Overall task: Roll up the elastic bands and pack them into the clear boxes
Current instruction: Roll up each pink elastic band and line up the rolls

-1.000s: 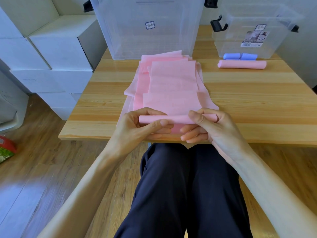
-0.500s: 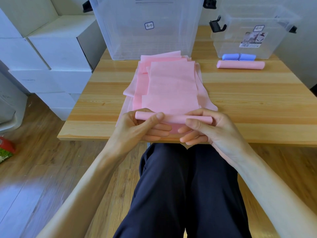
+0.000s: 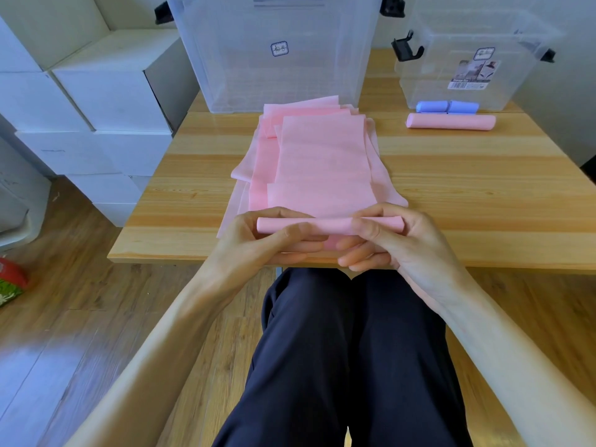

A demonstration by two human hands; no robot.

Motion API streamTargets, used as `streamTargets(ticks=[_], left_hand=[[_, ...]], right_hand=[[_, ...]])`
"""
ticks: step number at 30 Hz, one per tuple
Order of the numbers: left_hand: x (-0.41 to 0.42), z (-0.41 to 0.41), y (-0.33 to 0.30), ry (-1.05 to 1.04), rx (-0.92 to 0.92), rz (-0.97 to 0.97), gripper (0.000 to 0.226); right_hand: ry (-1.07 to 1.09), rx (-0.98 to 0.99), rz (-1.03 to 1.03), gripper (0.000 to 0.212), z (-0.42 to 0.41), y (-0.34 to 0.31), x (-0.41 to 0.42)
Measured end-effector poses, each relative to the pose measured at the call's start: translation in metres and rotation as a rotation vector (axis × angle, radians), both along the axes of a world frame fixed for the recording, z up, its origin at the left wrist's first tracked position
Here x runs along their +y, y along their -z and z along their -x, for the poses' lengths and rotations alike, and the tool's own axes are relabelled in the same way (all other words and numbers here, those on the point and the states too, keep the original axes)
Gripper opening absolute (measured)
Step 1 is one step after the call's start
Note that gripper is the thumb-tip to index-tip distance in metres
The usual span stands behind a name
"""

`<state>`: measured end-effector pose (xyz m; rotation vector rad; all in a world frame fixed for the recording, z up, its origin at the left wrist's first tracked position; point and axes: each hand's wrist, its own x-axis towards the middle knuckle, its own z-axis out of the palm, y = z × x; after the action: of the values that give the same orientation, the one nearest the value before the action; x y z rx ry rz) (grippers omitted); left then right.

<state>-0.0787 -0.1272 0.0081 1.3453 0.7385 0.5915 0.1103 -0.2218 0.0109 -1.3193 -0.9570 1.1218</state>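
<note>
we hold the pink roll (image 3: 329, 225) at the near edge of the wooden table (image 3: 467, 195), our left hand (image 3: 258, 243) and right hand (image 3: 396, 240) each curled around one end, thumbs on top. the unrolled pink band (image 3: 322, 162) lies flat behind it, over a pile of other pink bands. far right, a finished pink roll (image 3: 450, 121) and a blue roll (image 3: 447, 107) lie just in front of the small clear box (image 3: 477, 59); the big clear box (image 3: 277, 53) stands behind the pile.
</note>
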Motion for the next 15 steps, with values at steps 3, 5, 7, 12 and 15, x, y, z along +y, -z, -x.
streamTargets(ticks=[3, 5, 7, 12, 15], left_hand=[[-0.0023, -0.0006, -0.0012, -0.02, -0.053, 0.036, 0.029], [-0.0029, -0.0012, -0.0014, -0.035, -0.06, 0.034, 0.027], [-0.0027, -0.0013, -0.0021, -0.064, -0.054, 0.021, 0.025], [-0.0026, -0.0012, -0.0015, -0.079, -0.047, -0.001, 0.026], [-0.002, -0.0009, -0.0021, -0.084, -0.044, 0.014, 0.026]], right_hand=[[0.021, 0.011, 0.017, 0.029, 0.0002, 0.0003, 0.001], [0.018, 0.021, 0.014, 0.029, -0.0002, -0.0003, 0.0003], [0.01, 0.013, 0.008, 0.03, 0.0002, -0.0007, -0.0005], [0.037, 0.009, 0.022, 0.029, 0.0023, -0.0012, 0.0], [0.023, 0.021, 0.019, 0.031, 0.002, -0.0024, -0.0001]])
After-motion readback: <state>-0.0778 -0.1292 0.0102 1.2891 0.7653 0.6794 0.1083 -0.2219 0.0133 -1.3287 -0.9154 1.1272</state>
